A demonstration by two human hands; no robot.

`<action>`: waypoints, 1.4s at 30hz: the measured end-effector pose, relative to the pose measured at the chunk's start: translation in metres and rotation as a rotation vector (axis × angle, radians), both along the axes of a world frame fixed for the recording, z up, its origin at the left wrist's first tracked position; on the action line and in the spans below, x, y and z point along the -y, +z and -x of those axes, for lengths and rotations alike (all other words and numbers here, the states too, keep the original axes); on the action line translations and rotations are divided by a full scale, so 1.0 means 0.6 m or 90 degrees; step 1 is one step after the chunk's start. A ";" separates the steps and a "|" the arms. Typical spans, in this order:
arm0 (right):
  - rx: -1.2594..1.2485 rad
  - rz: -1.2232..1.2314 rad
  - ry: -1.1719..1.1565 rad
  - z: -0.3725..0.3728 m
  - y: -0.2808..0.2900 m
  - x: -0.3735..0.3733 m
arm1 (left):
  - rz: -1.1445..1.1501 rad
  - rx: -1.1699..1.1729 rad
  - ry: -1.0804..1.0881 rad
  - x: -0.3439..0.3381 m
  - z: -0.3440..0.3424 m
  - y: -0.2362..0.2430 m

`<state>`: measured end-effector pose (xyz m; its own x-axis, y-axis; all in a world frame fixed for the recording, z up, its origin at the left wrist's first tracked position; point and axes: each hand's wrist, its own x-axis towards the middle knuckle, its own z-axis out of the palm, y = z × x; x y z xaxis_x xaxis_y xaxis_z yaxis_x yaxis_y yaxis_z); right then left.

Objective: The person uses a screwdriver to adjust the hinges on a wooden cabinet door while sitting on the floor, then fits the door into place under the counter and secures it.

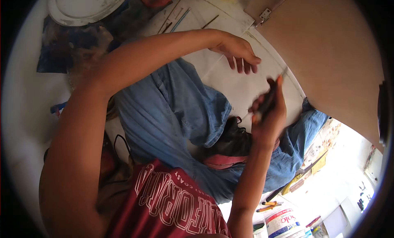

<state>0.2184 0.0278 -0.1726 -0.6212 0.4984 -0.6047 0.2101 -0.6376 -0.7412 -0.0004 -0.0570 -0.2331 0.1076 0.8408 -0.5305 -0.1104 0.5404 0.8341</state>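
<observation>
My right hand [269, 110] is wrapped round a screwdriver [269, 102] with a black and orange handle. Its thin metal shaft points up toward the edge of a brown wooden panel [328, 61]; motion blurs the tool. Farther left, my left hand [240, 55] hangs in the air over the pale tiles, fingers loosely apart and nothing in them. A metal hinge [264, 15] is fixed near the panel's far left corner. Below both hands are my legs in blue jeans [172, 110] and a dark shoe [232, 139].
Several thin rods [180, 19] lie on the tiled floor at the back. A round whitish lid [84, 6] and a dark stained cloth [61, 47] are at far left. Orange-handled pliers [269, 206] rest by a white bucket [283, 223] at lower right.
</observation>
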 end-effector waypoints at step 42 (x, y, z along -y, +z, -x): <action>-0.025 0.107 0.153 0.293 -0.118 -0.032 | -0.133 0.535 0.566 -0.007 0.062 -0.123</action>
<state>0.0425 0.0468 -0.2435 -0.7341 0.2300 -0.6388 0.3421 -0.6874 -0.6406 -0.0374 -0.0527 -0.3067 -0.3014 0.8562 -0.4196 -0.9122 -0.1307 0.3884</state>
